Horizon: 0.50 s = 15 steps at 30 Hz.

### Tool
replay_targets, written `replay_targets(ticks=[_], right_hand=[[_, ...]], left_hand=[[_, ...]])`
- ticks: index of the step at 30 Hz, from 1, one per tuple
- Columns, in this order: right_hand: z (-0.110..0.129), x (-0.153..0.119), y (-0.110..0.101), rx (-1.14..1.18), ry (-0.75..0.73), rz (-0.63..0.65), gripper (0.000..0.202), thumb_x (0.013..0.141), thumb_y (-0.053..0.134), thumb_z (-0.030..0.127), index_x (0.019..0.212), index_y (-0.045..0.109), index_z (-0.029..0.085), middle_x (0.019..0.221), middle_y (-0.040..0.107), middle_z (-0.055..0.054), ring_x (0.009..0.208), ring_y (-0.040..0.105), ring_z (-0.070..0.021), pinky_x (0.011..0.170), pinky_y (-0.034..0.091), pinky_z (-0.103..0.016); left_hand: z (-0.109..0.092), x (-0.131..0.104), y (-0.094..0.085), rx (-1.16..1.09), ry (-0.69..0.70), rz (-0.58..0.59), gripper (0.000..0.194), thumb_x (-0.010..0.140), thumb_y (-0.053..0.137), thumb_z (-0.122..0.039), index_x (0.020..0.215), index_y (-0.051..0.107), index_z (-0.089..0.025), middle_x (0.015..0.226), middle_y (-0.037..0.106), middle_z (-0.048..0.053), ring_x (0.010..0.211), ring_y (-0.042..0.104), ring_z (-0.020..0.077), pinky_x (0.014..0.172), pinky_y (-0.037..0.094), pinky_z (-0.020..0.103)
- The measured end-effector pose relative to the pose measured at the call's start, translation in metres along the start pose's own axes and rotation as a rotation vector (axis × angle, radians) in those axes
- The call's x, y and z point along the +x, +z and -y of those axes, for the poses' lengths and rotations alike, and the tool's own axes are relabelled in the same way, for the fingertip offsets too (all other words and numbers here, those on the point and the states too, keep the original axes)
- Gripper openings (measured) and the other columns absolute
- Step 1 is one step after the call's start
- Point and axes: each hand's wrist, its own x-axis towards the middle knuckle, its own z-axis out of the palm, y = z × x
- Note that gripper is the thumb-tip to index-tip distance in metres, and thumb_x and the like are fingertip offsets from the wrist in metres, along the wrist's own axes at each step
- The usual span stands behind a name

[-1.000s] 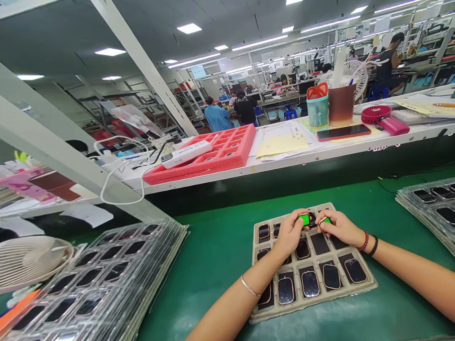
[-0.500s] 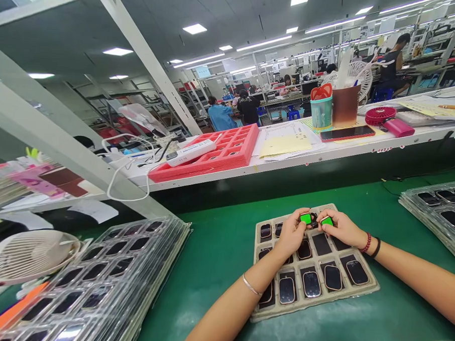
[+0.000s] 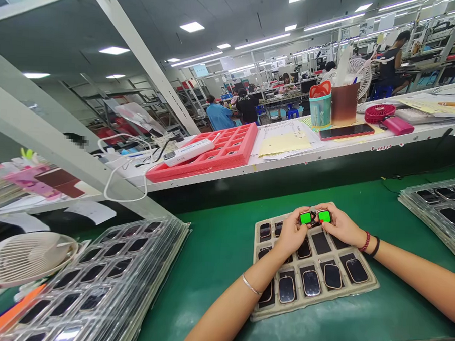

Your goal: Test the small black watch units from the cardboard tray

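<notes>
My left hand (image 3: pixel 293 232) is closed round a smartwatch (image 3: pixel 306 218) whose screen glows green. Beside it, my right hand (image 3: pixel 338 224) grips a second smartwatch (image 3: pixel 324 216), also lit green, with a small red spot by its lower left corner. The two watches are side by side, faces up toward me, over the far edge of a beige tray (image 3: pixel 296 290). Dark-screened watches such as this near-row one (image 3: pixel 312 283) lie in the tray's pockets. One uncovered pocket (image 3: pixel 322 242) shows a dark lining. My left forearm hides part of the tray.
Stacked clear trays of watches (image 3: pixel 95 273) stand at left, with another stack (image 3: pixel 442 205) at far right. A white fan (image 3: pixel 23 257) lies at lower left. The shelf behind carries a red foam tray (image 3: pixel 228 153), papers (image 3: pixel 285 144), a phone (image 3: pixel 347 131) and a cup (image 3: pixel 320 110).
The watch in my right hand has turned more squarely to face me and shifted slightly up and left, closer to the other one. My left hand has barely moved.
</notes>
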Motion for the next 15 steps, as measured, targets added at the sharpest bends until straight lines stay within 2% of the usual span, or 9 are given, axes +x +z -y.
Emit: replay_targets(ticks=[8, 13, 15], right_hand=[[-0.0017, 0.0001, -0.001, -0.006, -0.003, 0.006, 0.044, 0.077, 0.05, 0.009, 0.119, 0.047, 0.022, 0.108, 0.055, -0.007, 0.099, 0.059, -0.0211, 0.09, 0.05, -0.041], [0.0, 0.0004, 0.0002, 0.089, 0.013, 0.012, 0.045, 0.076, 0.053, 0.011, 0.12, 0.048, 0.022, 0.114, 0.053, -0.008, 0.108, 0.056, -0.023, 0.092, 0.05, -0.041], [-0.0005, 0.0, -0.0001, 0.099, 0.044, 0.017, 0.042, 0.077, 0.051, 0.011, 0.118, 0.05, 0.021, 0.113, 0.054, -0.008, 0.104, 0.058, -0.0225, 0.087, 0.053, -0.04]], left_hand=[[0.0063, 0.0006, -0.0002, 0.031, 0.006, -0.026, 0.054, 0.067, 0.045, -0.002, 0.118, 0.053, -0.016, 0.108, 0.061, 0.008, 0.082, 0.062, 0.0142, 0.075, 0.053, 0.027], [0.0061, 0.0001, -0.0014, 0.074, 0.012, -0.011, 0.051, 0.07, 0.048, -0.005, 0.119, 0.053, -0.019, 0.105, 0.062, 0.006, 0.08, 0.061, 0.0141, 0.076, 0.053, 0.027], [0.0057, -0.0002, -0.002, 0.081, 0.004, -0.017, 0.046, 0.074, 0.05, -0.009, 0.119, 0.053, -0.019, 0.101, 0.062, 0.006, 0.079, 0.061, 0.0144, 0.076, 0.053, 0.028]])
